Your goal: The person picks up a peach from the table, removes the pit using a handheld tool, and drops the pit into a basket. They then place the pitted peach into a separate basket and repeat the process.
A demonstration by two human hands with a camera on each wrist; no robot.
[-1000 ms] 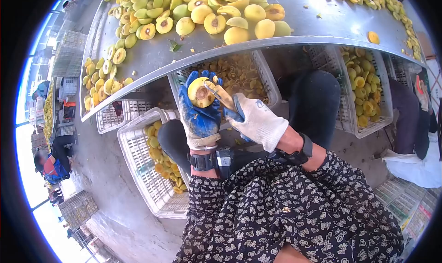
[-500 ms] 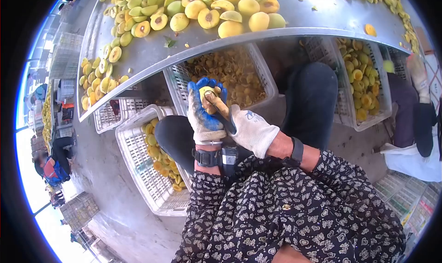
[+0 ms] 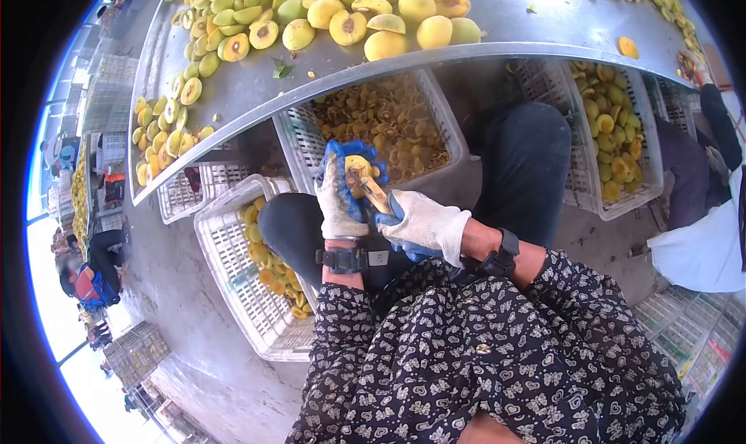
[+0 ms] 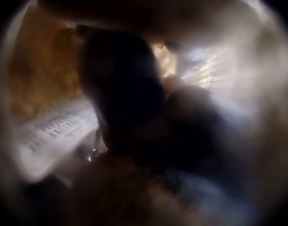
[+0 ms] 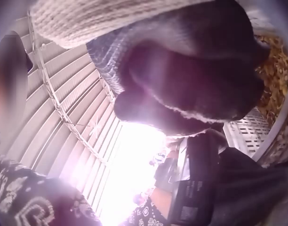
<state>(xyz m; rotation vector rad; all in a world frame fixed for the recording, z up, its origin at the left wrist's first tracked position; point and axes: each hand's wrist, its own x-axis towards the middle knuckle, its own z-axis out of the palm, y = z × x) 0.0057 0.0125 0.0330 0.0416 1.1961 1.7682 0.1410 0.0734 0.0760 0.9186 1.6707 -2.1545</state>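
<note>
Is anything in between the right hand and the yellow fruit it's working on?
Yes: the tan-handled tool, which the right hand grips, bridges the gap to the yellow fruit. Nothing else visible stands between them; the left hand holds the fruit on its other side.

Scrap crate [image 3: 441, 118]: open-topped, with room beyond the left hand [image 3: 342, 191].
Table edge [image 3: 435, 56]: crosses above the crate's far end, obstructing reach.
Left knee [image 3: 289, 230]: stands between left hand and fruit crate [image 3: 227, 273].
Tabletop [image 3: 559, 24]: bare metal right of fruit heap [image 3: 347, 27].
</note>
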